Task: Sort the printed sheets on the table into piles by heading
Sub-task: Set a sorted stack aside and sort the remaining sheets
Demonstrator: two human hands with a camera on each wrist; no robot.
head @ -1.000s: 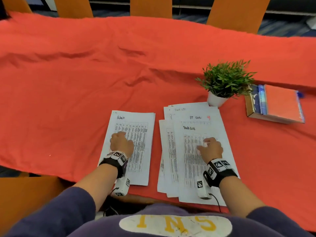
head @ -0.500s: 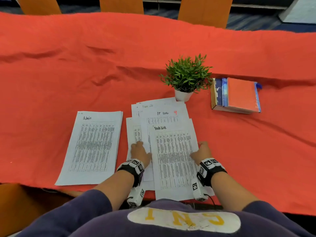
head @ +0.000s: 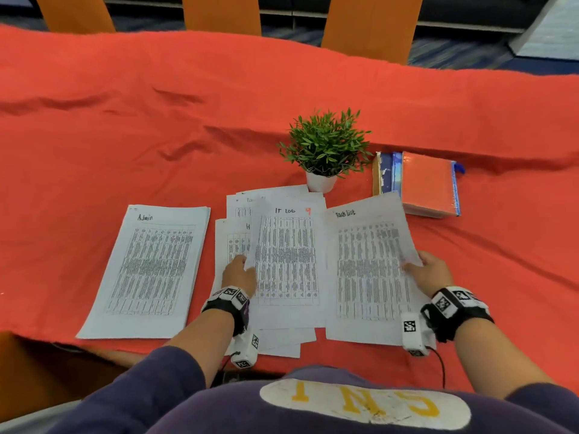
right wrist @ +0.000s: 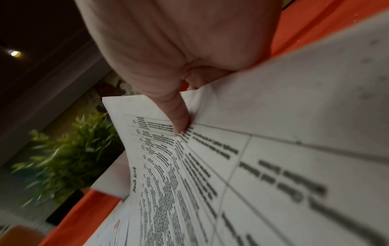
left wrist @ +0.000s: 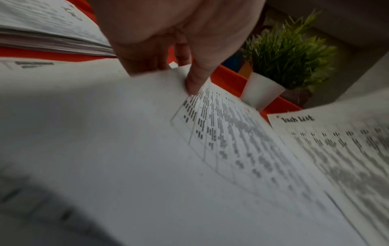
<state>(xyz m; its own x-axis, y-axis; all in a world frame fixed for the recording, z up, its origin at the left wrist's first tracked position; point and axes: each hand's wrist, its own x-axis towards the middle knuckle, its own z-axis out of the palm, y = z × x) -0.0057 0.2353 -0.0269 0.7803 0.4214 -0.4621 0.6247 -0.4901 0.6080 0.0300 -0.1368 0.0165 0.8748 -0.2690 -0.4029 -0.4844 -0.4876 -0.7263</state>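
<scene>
A person seated at a bench (head: 94,126) draped in orange cloth sorts printed sheets by heading. The right hand (head: 430,274) pinches the right edge of a sheet headed "Task List" (head: 369,270), thumb on the printed face and fingers curled beneath; that edge is raised off the cloth, and the sheet lies to the right of the mixed stack, its far corner overlapping the books (head: 429,183). The left hand (head: 239,275) holds the left edge of the "IT Log" sheet (head: 288,261), which tops the unsorted stack (head: 233,242) in the middle; the thumb presses the printed side while the fingers tuck under the lifted edge. Well to the left, apart from both hands, a squared pile headed "Admin" (head: 150,267) lies flat. A small potted plant (head: 324,148) stands just beyond the central stack, with the books beside it to the right. Orange chair backs (head: 219,14) line the bench's far side.
</scene>
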